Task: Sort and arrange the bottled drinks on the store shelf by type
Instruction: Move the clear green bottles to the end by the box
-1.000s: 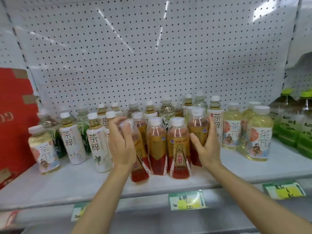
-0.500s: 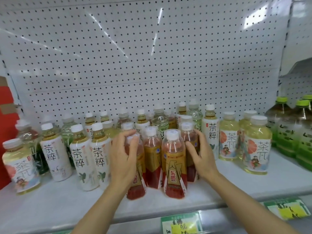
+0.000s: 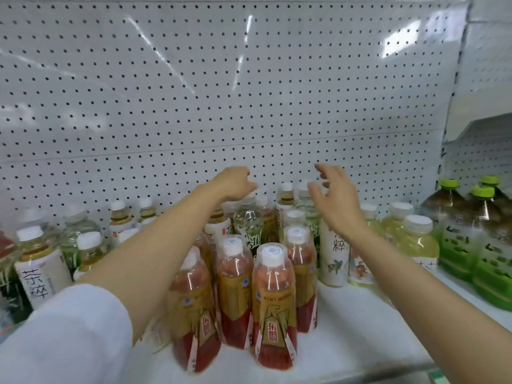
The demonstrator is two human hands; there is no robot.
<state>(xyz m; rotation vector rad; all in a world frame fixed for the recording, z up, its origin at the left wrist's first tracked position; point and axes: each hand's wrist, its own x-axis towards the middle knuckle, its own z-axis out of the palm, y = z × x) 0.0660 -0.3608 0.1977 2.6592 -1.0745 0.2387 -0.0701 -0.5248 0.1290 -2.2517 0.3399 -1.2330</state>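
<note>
Hands reach past my red-labelled bottles [image 3: 273, 306]: left hand [image 3: 235, 182] seemingly pinches a rear bottle's cap [image 3: 250, 194]; right hand [image 3: 333, 195] hovers, fingers spread.

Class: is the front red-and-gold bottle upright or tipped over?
Upright. The front red-and-gold bottle stands on its base on the shelf, white cap on top, label reading the right way up.

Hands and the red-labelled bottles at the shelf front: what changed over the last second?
Both hands let go of the red-labelled bottles and reached up and back: the left hand now curls over a rear bottle's cap, the right hand hovers open above the back row. The red-labelled cluster stays upright at the shelf front.
</note>
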